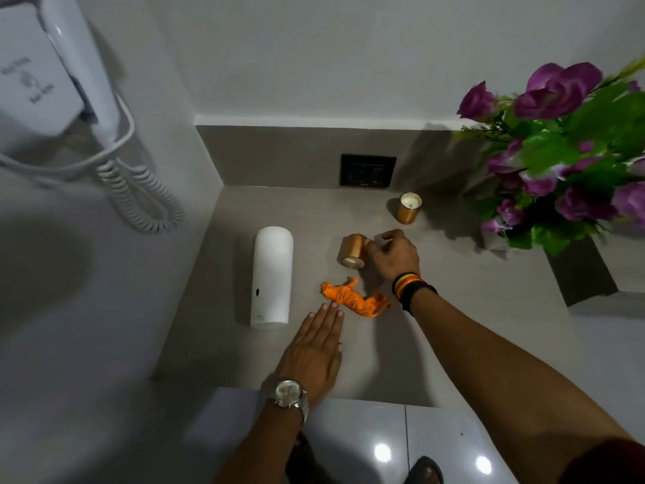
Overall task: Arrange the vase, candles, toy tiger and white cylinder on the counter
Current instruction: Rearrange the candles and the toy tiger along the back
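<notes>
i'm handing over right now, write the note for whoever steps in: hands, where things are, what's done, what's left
Right hand: fingers closed on the tipped candle, which lies on its side mid-counter.
Left hand: open and flat on the counter, empty, fingertips near the tiger.
Second candle stands upright near the back wall.
Tiger lies on its side in front of the tipped candle.
White cylinder lies on its side, left of both.
Vase with purple flowers stands at right.
Left: stand up the tipped candle, tiger and cylinder, then arrange.
</notes>
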Available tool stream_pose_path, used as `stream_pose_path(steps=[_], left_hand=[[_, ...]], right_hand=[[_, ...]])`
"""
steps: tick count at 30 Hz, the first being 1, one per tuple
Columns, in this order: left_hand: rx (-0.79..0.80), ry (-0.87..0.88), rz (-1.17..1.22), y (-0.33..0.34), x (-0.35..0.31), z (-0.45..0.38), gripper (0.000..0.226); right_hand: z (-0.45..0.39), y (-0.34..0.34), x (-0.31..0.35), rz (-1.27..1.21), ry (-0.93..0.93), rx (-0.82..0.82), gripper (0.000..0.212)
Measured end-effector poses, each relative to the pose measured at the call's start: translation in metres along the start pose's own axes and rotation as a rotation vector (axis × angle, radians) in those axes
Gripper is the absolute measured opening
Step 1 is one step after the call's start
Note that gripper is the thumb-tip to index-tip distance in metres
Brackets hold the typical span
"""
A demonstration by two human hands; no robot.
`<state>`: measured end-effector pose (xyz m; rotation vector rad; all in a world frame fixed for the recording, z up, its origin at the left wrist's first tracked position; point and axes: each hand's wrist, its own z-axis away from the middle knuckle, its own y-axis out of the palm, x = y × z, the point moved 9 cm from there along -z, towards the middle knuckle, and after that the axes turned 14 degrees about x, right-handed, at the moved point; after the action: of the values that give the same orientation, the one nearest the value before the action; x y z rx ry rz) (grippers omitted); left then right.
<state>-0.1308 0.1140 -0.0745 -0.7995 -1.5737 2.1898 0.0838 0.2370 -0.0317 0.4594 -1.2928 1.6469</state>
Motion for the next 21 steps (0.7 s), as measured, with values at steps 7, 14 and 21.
stream_pose_path(steps=[7, 14, 21], left_hand=[[0.005, 0.069, 0.015, 0.009, 0.012, -0.007, 0.061], [0.003, 0.092, 0.05, 0.012, 0.013, -0.008, 0.062], [-0.007, 0.059, 0.02, 0.006, 0.012, -0.007, 0.059]], right_hand=[[-0.006, 0.022, 0.013, 0.06, 0.087, 0.019, 0.088], [0.035, 0.012, 0.026, 0.156, -0.096, 0.081, 0.037], [0.105, 0.052, 0.008, 0.629, -0.406, 0.106, 0.044]])
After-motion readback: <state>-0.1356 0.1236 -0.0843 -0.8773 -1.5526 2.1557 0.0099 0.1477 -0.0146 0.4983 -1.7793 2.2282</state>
